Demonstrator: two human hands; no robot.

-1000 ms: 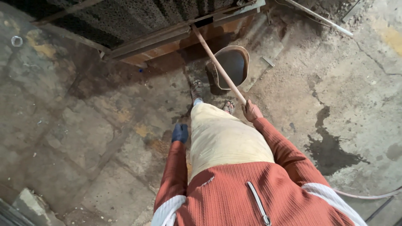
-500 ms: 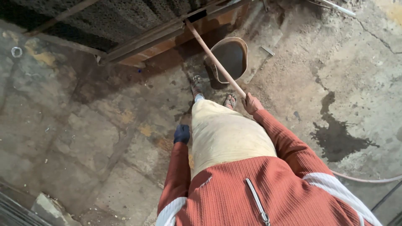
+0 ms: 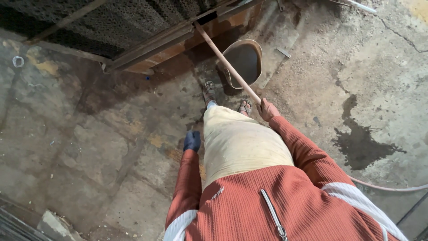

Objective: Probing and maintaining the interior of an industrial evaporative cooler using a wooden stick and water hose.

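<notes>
One bare hand (image 3: 269, 108) around smooth wooden pole (image 3: 227, 64).

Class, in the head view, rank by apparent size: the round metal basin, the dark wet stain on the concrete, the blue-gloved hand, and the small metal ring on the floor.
1. Dark wet stain on the concrete, about level with the round metal basin; too close to rank.
2. Blue-gloved left hand, nearer the camera, so flattered.
3. Small metal ring.
</notes>
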